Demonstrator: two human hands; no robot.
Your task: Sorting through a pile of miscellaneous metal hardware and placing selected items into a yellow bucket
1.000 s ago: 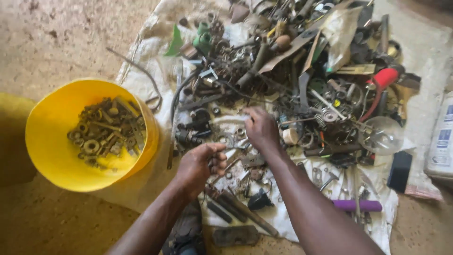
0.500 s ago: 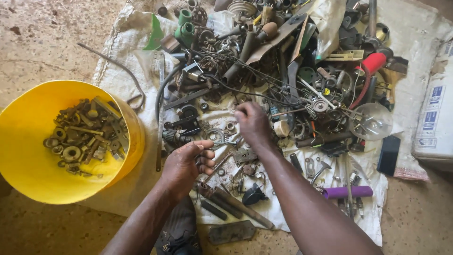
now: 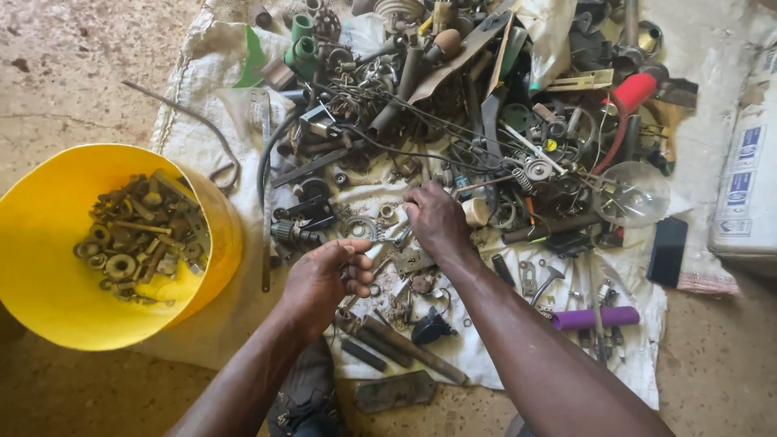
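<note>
A yellow bucket (image 3: 57,275) stands on the dirt floor (image 3: 73,73) at the left, just off the left edge of a white woven sack (image 3: 202,73) spread flat; inside it lies a heap of rusty nuts, bolts and washers (image 3: 137,239). Near the sack's top edge sit green pipe fittings (image 3: 301,40). Toward its right side lie a red-handled tool (image 3: 627,95) and a clear glass dome (image 3: 631,194), with a black flat slab (image 3: 668,251) at the right edge (what it is cannot be told). A purple tube (image 3: 595,317) lies near the bottom right corner. A white printed carton (image 3: 745,186) stands beyond the right edge
</note>
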